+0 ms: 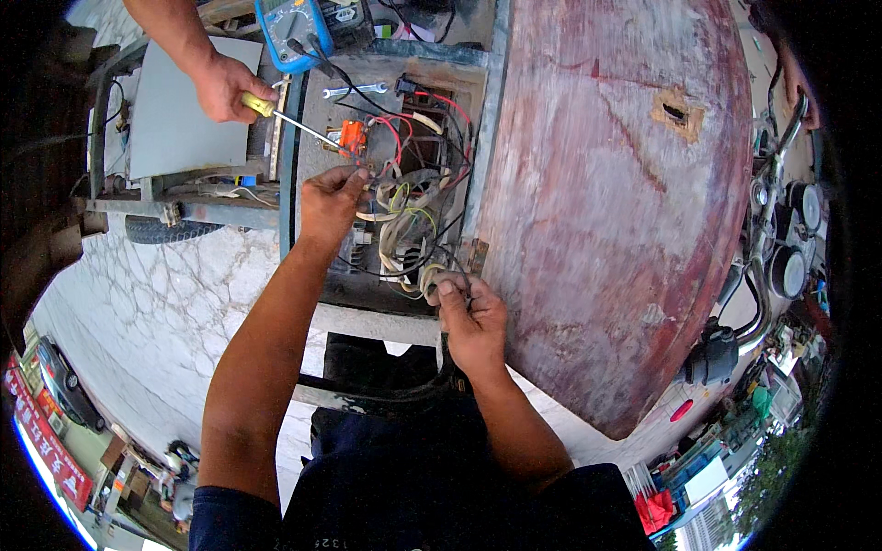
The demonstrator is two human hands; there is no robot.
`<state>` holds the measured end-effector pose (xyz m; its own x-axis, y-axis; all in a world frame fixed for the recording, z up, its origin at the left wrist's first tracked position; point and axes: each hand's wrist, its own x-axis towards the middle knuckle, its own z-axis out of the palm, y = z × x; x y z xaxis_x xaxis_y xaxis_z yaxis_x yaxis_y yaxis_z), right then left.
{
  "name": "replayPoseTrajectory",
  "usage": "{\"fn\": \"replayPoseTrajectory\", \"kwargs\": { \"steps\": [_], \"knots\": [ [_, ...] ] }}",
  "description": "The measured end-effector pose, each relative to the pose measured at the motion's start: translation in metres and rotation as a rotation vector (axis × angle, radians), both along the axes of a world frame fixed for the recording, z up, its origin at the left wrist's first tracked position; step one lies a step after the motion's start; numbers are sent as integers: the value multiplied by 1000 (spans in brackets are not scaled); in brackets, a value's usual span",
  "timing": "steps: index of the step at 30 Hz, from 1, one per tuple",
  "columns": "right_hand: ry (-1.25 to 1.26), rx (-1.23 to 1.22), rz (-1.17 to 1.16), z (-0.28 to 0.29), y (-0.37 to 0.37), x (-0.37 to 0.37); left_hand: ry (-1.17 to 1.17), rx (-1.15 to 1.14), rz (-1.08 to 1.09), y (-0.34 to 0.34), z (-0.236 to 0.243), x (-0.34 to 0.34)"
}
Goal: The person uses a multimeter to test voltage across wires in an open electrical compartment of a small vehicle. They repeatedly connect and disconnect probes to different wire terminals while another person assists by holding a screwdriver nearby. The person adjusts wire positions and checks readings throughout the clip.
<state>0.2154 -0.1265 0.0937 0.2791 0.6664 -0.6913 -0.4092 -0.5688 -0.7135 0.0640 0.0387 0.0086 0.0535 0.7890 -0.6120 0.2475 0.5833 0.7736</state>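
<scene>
An open metal compartment (312,119) in front of me holds a tangle of wires (409,216), some pale, some red, some black. My left hand (331,207) is closed in a pinch on a wire at the tangle's left side, partly hidden by the fingers. Closed around the wires at the near end is my right hand (473,326). Another person's hand (225,87) reaches in from the upper left with a yellow-handled screwdriver (308,129). Its tip comes down beside an orange block (353,136), just above my left fingertips.
A blue multimeter (294,35) with black leads sits beyond the compartment. An open-ended wrench (356,90) lies inside it. To the right is a large worn reddish panel (616,211) with a hole. A grey sheet (188,110) rests on the frame at left.
</scene>
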Motion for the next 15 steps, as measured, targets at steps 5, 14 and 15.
{"fn": "replayPoseTrajectory", "kwargs": {
  "steps": [5,14,15],
  "knots": [
    [-7,43,-93,-1,8,-1,-94,-63,6,0,0,-5],
    [-114,-119,72,-6,85,1,-233,-193,-103,7,-5,-24],
    [-129,-81,77,-19,89,-3,-283,-215,-93,8,-6,-22]
  ]
}}
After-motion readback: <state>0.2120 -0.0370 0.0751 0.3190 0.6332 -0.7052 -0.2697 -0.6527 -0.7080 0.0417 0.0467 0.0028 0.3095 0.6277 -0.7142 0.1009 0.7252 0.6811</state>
